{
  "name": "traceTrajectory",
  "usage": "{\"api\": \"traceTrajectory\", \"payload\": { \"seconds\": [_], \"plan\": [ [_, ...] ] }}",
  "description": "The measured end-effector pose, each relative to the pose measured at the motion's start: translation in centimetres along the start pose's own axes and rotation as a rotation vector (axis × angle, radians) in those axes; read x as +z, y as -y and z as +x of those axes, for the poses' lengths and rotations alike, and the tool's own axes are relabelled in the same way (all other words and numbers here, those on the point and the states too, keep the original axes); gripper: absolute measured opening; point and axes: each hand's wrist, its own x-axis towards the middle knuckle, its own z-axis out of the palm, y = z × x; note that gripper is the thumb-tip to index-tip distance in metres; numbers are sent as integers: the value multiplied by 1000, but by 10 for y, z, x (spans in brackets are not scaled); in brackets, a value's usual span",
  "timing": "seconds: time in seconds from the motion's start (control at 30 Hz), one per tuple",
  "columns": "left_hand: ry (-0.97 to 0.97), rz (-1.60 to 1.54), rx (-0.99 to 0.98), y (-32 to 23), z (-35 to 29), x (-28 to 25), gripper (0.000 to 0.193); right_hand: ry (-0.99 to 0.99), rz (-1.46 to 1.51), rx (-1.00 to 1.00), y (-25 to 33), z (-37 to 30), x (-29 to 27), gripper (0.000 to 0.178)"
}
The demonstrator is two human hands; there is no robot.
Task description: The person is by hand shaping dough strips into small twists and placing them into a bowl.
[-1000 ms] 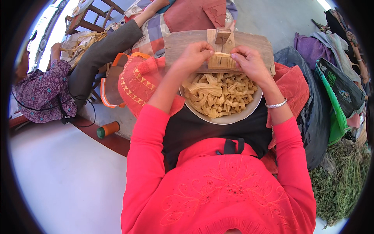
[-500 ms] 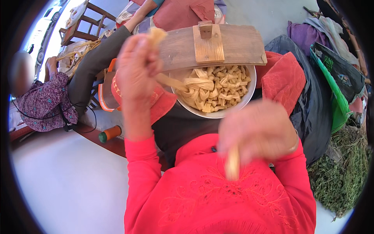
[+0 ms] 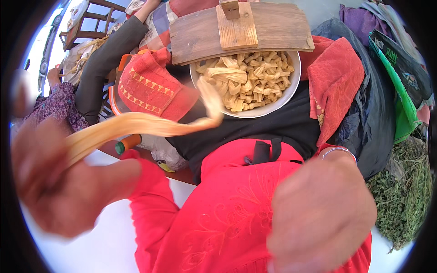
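Note:
My left hand (image 3: 59, 177), blurred at the far left, is closed on one end of a long pale yellow strip (image 3: 136, 125) that looks like bean-curd skin. From there the strip runs right, bends upward and meets the left part of a white-rimmed bowl (image 3: 298, 79). Inside the bowl lie many small knots (image 3: 268, 75) of the same pale yellow stuff. Low over my red top, on the right, is my right hand (image 3: 323, 214), back turned up. Motion smears its fingers, so I cannot see whether it holds anything.
A wooden board (image 3: 191, 41) with a block lies across the bowl's far side. Red towels (image 3: 334, 77) flank the bowl. A dark plastic bag (image 3: 364, 123) and dried plants (image 3: 403, 195) are at right; an orange thread spool (image 3: 129, 143) and another person (image 3: 54, 104) are at left.
My left hand has swung left and down, drawing the strip out long. My right hand has dropped nearer; the yellow piece below it is out of sight. The whole view has shifted slightly.

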Motion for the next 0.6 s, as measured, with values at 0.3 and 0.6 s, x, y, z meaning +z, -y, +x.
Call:
{"api": "traceTrajectory", "payload": {
  "seconds": [0.3, 0.6],
  "plan": [
    [90, -3, -760, 173, -87, 107, 9, -276, -1061, 522, -64, -59, -19, 29],
    [500, 333, -677, 177, -72, 104, 18, -386, -943, 1039, -88, -106, -21, 22]
  ]
}}
